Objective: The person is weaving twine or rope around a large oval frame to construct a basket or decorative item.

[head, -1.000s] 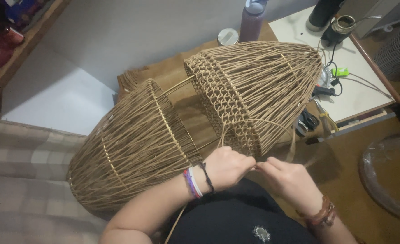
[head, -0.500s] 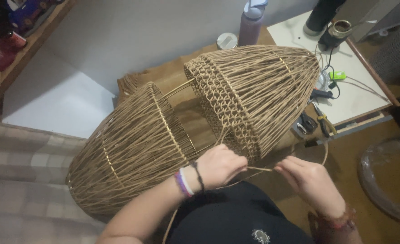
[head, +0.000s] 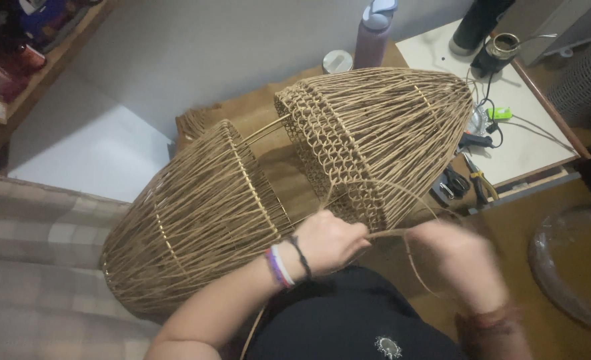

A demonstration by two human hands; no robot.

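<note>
Holding a thin brown strand (head: 402, 235) between your two hands, you sit with a big woven basket frame (head: 375, 143) right in front of you, its bottom edge close to your knuckles. Your left hand (head: 329, 241) is closed in a fist around the strand, just below the looped band of the frame. Your right hand (head: 459, 263) is blurry, so you cannot tell for sure how it grips, but it looks closed on the other end of the same strand. The strand looks light and bendy, since it curves in a loop between your hands. It could kink or snap if you fold it sharply, so hold it near the spot where it goes into the weave and pull gently. The frame looks light too, but it is full of gaps and thin sticks, and these may bend if you squeeze them. The thick ring at its edge looks like the safest place to grab. A second basket frame (head: 195, 220) lies just beside the first one, on your left, with straight rods joining the two. A table (head: 529, 143) with pliers (head: 477, 179) and a purple bottle (head: 373, 33) stands well behind.
</note>
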